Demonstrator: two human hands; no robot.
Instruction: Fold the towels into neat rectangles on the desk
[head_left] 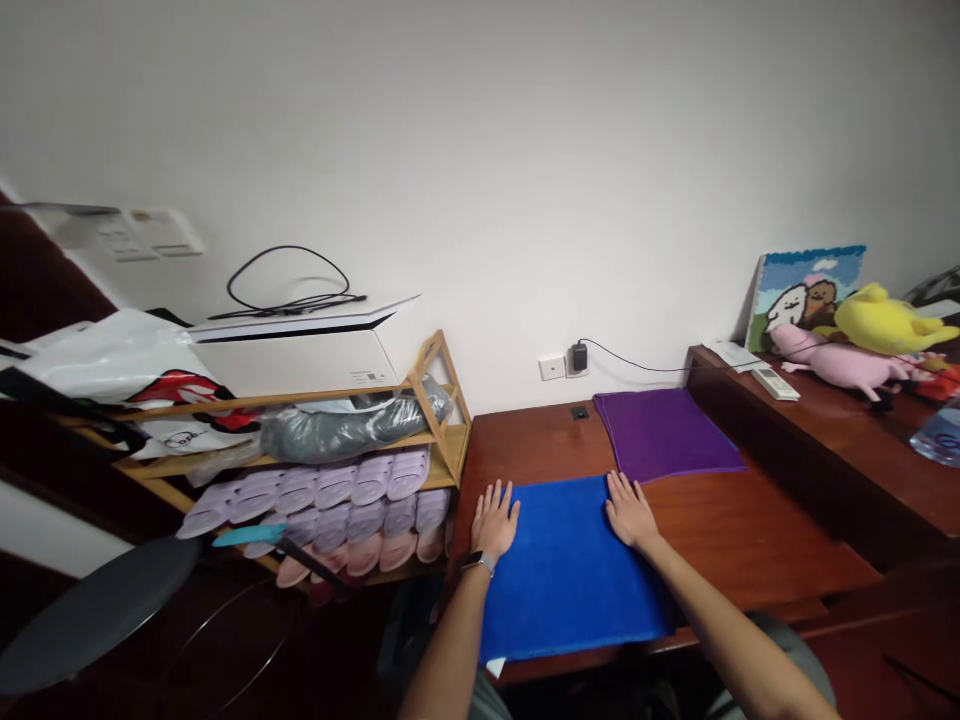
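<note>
A blue cloth (566, 570) lies spread flat on the reddish-brown wooden desk (705, 520), and its near edge reaches the front of the desk. A small white tag shows at its near left corner. My left hand (495, 520) rests flat at the cloth's far left corner, fingers stretched out, a watch on the wrist. At the far right corner my right hand (630, 512) also lies flat with its fingers extended. Neither hand grips anything. Behind the right hand, a purple cloth (667, 432) lies flat near the wall.
A wooden rack (450, 455) with several slippers (334, 487) and a white box (300, 360) stands to the left. On the raised ledge to the right are plush toys (832, 360), a remote control (776, 384) and a picture (806, 290). A black plug (579, 357) sits in the wall.
</note>
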